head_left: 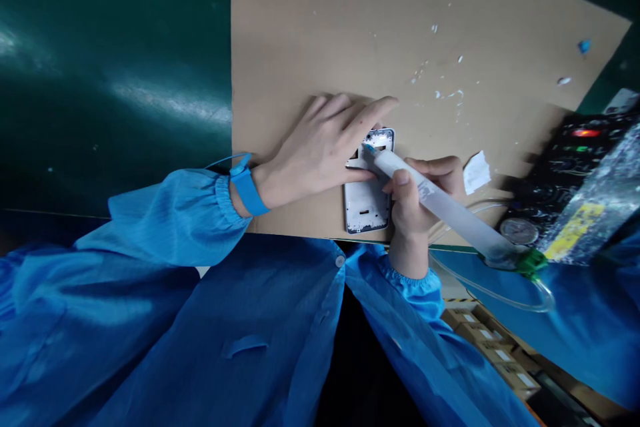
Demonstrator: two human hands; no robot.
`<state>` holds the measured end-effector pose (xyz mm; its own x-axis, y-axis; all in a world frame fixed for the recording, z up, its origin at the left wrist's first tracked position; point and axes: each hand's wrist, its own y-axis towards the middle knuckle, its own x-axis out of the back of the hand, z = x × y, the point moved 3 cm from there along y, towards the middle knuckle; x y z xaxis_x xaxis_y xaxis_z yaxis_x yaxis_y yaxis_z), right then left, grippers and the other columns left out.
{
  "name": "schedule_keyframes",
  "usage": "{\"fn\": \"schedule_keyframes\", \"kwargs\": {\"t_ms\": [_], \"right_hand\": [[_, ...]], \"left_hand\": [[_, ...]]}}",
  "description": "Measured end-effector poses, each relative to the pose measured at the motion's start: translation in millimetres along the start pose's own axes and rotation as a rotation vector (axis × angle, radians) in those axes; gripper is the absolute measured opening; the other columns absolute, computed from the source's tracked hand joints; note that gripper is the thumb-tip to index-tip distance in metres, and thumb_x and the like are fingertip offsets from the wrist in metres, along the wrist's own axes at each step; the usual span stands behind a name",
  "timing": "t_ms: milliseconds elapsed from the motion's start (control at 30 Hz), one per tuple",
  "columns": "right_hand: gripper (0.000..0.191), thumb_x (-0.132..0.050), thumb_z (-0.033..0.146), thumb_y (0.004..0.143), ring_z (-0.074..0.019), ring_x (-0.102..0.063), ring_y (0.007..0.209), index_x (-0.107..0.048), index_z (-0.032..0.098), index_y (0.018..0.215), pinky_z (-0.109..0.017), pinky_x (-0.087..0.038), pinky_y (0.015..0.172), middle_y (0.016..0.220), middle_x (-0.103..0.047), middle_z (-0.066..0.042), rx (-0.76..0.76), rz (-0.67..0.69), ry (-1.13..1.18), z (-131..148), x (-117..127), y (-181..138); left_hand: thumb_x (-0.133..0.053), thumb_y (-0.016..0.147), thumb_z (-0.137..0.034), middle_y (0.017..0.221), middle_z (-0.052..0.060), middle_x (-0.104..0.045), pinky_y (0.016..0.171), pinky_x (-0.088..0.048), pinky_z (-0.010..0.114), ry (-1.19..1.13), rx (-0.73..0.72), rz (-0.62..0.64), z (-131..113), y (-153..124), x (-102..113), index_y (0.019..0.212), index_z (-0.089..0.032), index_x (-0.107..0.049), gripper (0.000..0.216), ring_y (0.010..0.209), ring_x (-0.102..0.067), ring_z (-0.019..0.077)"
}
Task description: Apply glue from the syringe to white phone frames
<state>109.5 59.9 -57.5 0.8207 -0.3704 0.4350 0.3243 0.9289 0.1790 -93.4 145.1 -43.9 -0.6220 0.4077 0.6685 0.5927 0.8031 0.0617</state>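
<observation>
A white phone frame (367, 200) lies on a brown cardboard sheet (310, 33) near its front edge. My left hand (325, 143) rests flat on the frame's upper left part, fingers stretched out, pinning it down. My right hand (417, 203) is closed round a translucent glue syringe (450, 207). The syringe's tip touches the top end of the frame, beside my left forefinger. A green cap and a clear hose (537, 280) run from the syringe's back end. A blue wrist strap (247, 187) sits on my left wrist.
The cardboard lies on a dark green table (110, 67). White glue specks (440, 90) and a scrap of white paper (476, 172) dot the sheet. A black control box with lit lamps and a gauge (565, 173) stands at the right. Cardboard boxes (495, 347) lie below the table edge.
</observation>
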Motion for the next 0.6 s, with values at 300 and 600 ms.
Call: {"fn": "schedule_keyframes", "kwargs": {"t_ms": [300, 600], "right_hand": [[0.052, -0.081, 0.077, 0.096, -0.0162, -0.065, 0.053, -0.064, 0.027, 0.098, -0.032, -0.046, 0.048, 0.069, -0.069, 0.003, -0.023, 0.009, -0.02, 1.8, -1.0, 1.0], [0.048, -0.078, 0.073, 0.1, -0.0158, -0.064, 0.054, -0.065, 0.027, 0.101, -0.032, -0.048, 0.049, 0.075, -0.071, 0.002, -0.011, 0.028, -0.034, -0.5, -1.2, -0.5]], "left_hand": [[-0.081, 0.103, -0.064, 0.157, 0.011, -0.07, 0.127, -0.043, 0.059, -0.006, -0.018, -0.01, 1.1, -0.1, -1.0, 0.169, -0.029, -0.049, 0.081, 0.148, -0.061, 0.0412], [-0.084, 0.101, -0.063, 0.154, 0.01, -0.072, 0.129, -0.043, 0.062, -0.036, -0.006, -0.002, 0.7, 0.1, 0.3, 0.168, -0.03, -0.05, 0.082, 0.147, -0.063, 0.0417]]}}
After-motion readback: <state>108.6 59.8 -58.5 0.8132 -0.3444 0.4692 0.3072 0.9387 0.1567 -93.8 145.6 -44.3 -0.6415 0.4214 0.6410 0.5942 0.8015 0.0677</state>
